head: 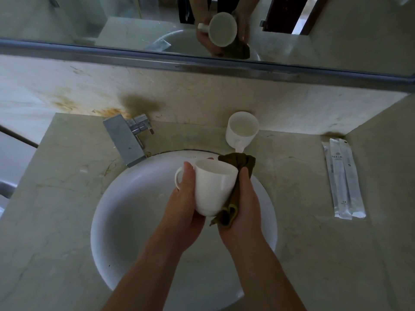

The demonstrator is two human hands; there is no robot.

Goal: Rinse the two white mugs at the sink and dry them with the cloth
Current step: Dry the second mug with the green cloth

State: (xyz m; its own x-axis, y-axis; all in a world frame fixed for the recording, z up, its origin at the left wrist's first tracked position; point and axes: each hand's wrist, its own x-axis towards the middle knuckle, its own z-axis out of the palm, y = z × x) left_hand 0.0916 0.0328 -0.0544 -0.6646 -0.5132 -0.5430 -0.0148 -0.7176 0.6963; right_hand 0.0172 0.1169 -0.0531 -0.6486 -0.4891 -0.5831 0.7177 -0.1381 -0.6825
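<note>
Over the white sink basin (pixel 125 212) my left hand (pixel 186 203) grips a white mug (pixel 213 187), thumb up beside its handle, mouth facing away from me. My right hand (pixel 244 205) holds an olive-brown cloth (pixel 238 167) and presses it against the mug's right side. The cloth bunches above and below my fingers. A second white mug (pixel 241 130) stands upright on the counter behind the basin, its handle toward the sink.
A square chrome faucet (pixel 125 140) juts over the basin's back left rim. Two wrapped toiletry packets (pixel 341 178) lie on the marble counter (pixel 303 221) at the right. A mirror (pixel 292 23) runs along the back wall.
</note>
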